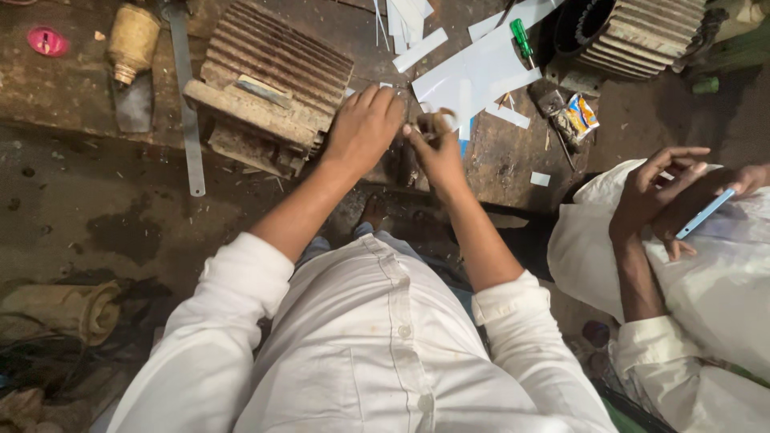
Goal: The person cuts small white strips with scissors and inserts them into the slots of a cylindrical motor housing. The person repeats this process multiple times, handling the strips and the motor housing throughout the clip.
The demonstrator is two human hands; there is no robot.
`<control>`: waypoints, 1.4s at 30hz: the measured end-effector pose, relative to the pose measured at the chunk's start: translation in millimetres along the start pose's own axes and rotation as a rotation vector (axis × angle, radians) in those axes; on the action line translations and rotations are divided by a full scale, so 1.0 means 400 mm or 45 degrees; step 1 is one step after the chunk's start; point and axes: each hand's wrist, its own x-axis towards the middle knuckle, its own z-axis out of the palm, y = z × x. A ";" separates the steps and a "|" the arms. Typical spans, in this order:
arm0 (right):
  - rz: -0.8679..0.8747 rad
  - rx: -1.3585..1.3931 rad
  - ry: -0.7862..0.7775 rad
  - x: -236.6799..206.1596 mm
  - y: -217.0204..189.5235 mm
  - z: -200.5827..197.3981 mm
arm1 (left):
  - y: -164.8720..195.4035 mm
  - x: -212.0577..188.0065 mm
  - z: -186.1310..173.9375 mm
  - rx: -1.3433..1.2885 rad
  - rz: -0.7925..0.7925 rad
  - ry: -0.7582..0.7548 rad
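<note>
My left hand (365,128) rests with fingers curled on the edge of a dirty ribbed motor housing (273,72) lying on the workbench. My right hand (437,148) is closed around a small tool with loop handles (437,122), likely scissors, just right of the left hand. White paper sheets and cut strips (481,72) lie right behind both hands. What sits under the fingertips is hidden.
A steel ruler (186,96), a brown bottle (132,40) and a pink lid (46,40) lie at the left. A green-handled screwdriver (523,40) and second ribbed motor housing (634,32) are at the back right. Another person's hands (666,200) hold a phone (706,212) at the right.
</note>
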 end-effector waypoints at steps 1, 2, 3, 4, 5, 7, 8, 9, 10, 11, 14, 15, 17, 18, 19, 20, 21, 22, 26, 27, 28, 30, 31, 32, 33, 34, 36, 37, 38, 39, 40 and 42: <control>-0.104 -0.233 -0.030 0.003 0.013 0.014 | -0.007 -0.003 0.020 0.203 0.095 -0.031; -0.209 -0.466 -0.057 0.005 0.023 0.022 | -0.011 -0.013 0.037 0.284 0.092 -0.077; -0.341 -0.686 -0.092 0.008 0.030 0.024 | -0.018 -0.024 0.054 0.364 0.090 -0.125; -0.470 -0.903 -0.128 0.011 0.033 0.027 | -0.024 -0.035 0.068 0.445 0.088 -0.176; -0.596 -1.119 -0.167 0.014 0.032 0.025 | -0.027 -0.048 0.082 0.464 0.094 -0.197; -0.298 -1.147 -0.134 0.033 0.029 0.011 | -0.035 -0.068 0.104 0.504 0.102 -0.236; -0.144 -1.157 -0.123 0.043 0.027 0.002 | -0.035 -0.080 0.111 0.511 0.129 -0.281; -0.212 -1.071 -0.053 0.051 0.023 -0.007 | -0.028 -0.091 0.113 0.515 0.155 -0.327; -0.281 -0.988 0.017 0.060 0.021 -0.013 | -0.021 -0.103 0.115 0.517 0.181 -0.371; -0.355 -0.903 0.091 0.067 0.020 -0.016 | -0.018 -0.112 0.118 0.487 0.138 -0.406; -0.263 -0.960 -0.131 0.074 0.036 -0.003 | 0.001 -0.147 0.122 0.390 0.011 -0.433; -0.268 -0.995 -0.138 0.073 0.047 0.007 | 0.009 -0.156 0.122 0.360 -0.030 -0.387; -0.288 -1.064 -0.170 0.070 0.074 0.032 | 0.019 -0.174 0.122 0.316 -0.105 -0.325; -0.262 -1.105 -0.171 0.069 0.086 0.041 | 0.020 -0.180 0.123 0.307 -0.129 -0.304; -0.237 -1.145 -0.167 0.070 0.098 0.050 | 0.016 -0.184 0.125 0.298 -0.150 -0.283; -0.203 -1.186 -0.170 0.069 0.107 0.055 | 0.013 -0.189 0.128 0.302 -0.144 -0.301; -0.245 -1.230 -0.183 0.072 0.115 0.059 | 0.007 -0.194 0.132 0.301 -0.143 -0.323; -0.291 -1.276 -0.193 0.079 0.119 0.059 | 0.002 -0.198 0.137 0.301 -0.140 -0.339; -0.289 -1.338 -0.220 0.141 0.105 0.049 | -0.006 -0.209 0.164 0.304 -0.156 -0.383; -0.225 -1.344 -0.302 0.159 0.097 0.044 | -0.005 -0.212 0.168 0.318 -0.149 -0.363; -0.160 -1.345 -0.384 0.176 0.087 0.039 | -0.005 -0.215 0.171 0.334 -0.143 -0.347; -0.104 -1.363 -0.479 0.193 0.074 0.036 | -0.005 -0.223 0.171 0.364 -0.123 -0.339; -0.119 -1.392 -0.491 0.196 0.070 0.036 | -0.005 -0.224 0.170 0.373 -0.116 -0.334; -0.130 -1.422 -0.512 0.193 0.069 0.037 | -0.006 -0.224 0.168 0.369 -0.126 -0.335; -0.082 -1.457 -0.566 0.184 0.068 0.041 | -0.007 -0.223 0.164 0.362 -0.139 -0.344; -0.036 -1.493 -0.611 0.170 0.068 0.044 | -0.008 -0.219 0.158 0.357 -0.146 -0.348; -0.129 -1.488 -0.574 0.148 0.065 0.054 | -0.015 -0.212 0.157 0.319 -0.155 -0.346; -0.245 -1.446 -0.513 0.130 0.066 0.058 | -0.016 -0.208 0.155 0.296 -0.164 -0.349; -0.350 -1.398 -0.463 0.116 0.067 0.062 | -0.016 -0.204 0.153 0.295 -0.162 -0.352; -0.372 -1.451 -0.401 0.109 0.069 0.066 | -0.017 -0.199 0.151 0.296 -0.159 -0.355; -0.399 -1.503 -0.334 0.106 0.070 0.068 | -0.017 -0.195 0.149 0.298 -0.154 -0.352; -0.413 -1.467 -0.288 0.117 0.071 0.065 | -0.008 -0.187 0.150 0.317 -0.175 -0.392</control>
